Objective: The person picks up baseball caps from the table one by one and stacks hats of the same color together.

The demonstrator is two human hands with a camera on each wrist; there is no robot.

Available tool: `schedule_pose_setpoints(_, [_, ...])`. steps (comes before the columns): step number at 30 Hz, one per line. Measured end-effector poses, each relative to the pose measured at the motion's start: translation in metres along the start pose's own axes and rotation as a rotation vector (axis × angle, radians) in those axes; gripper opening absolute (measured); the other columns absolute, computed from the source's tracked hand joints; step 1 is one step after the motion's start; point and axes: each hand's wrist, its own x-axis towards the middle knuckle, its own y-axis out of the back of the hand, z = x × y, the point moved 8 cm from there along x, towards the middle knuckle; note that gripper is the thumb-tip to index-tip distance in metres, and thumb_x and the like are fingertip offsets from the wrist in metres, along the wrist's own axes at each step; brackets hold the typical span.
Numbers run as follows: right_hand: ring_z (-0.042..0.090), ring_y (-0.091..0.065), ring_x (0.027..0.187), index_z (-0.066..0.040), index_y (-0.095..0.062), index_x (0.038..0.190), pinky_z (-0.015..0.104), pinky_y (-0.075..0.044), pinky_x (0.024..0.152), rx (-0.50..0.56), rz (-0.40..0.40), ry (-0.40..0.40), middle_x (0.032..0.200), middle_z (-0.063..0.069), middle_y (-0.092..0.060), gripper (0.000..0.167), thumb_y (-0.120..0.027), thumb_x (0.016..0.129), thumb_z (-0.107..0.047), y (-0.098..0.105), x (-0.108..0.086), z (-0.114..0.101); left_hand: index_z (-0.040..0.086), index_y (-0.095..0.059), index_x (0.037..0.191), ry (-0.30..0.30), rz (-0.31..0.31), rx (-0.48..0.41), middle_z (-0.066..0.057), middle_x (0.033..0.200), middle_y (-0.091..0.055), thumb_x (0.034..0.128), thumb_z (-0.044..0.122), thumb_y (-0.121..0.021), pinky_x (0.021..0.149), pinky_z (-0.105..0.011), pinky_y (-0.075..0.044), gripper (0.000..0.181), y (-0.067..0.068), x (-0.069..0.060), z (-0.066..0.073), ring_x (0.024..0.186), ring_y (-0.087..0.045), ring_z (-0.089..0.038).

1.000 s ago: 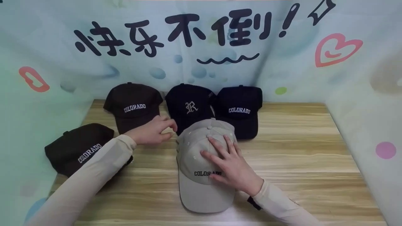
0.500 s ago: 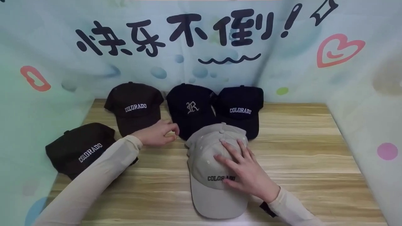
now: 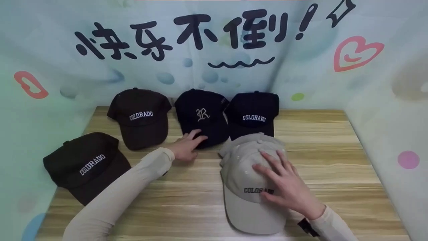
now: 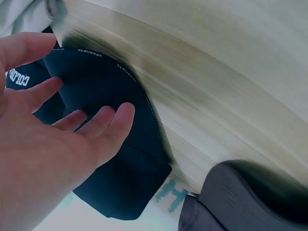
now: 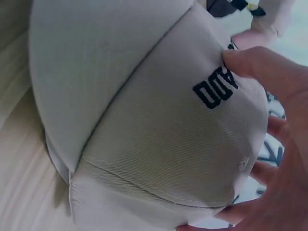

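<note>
Spread over the crown of the top grey cap [image 3: 254, 214], my right hand [image 3: 291, 187] rests near its dark COLORADO lettering. Another grey cap shows beneath it, behind the crown. The right wrist view has the thumb pad [image 5: 236, 60] on the grey front panel [image 5: 159, 110] and the fingers along the crown's far side. My left hand [image 3: 185, 147] is at the brim of the navy cap with an R [image 3: 202, 113], holding nothing. From the left wrist, its fingers [image 4: 122, 120] look spread and relaxed over a navy cap [image 4: 106, 91]; contact I cannot tell.
A navy COLORADO cap [image 3: 254, 107] stands behind the grey ones, its brim partly covered. Two dark brown COLORADO caps [image 3: 140, 103] [image 3: 90, 157] lie on the left of the wooden table [image 3: 334, 160]. A printed cloth [image 3: 307, 67] hangs behind.
The grey caps have slid right, with my right hand on them, uncovering more of the R cap. My left hand has moved right, from beside the R cap to its brim.
</note>
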Motion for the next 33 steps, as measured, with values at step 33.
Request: schedule_pose_setpoints(33, [0.046, -0.029, 0.134, -0.007, -0.055, 0.133, 0.065, -0.025, 0.102, 0.085, 0.082, -0.003, 0.139, 0.019, -0.047, 0.062, -0.077, 0.075, -0.009, 0.093, 0.003, 0.048, 0.002, -0.056, 0.122, 0.179, 0.302, 0.104, -0.021, 0.128, -0.046, 0.0918, 0.009, -0.053, 0.089, -0.054, -0.041, 0.031, 0.085, 0.014, -0.033, 0.113, -0.046, -0.041])
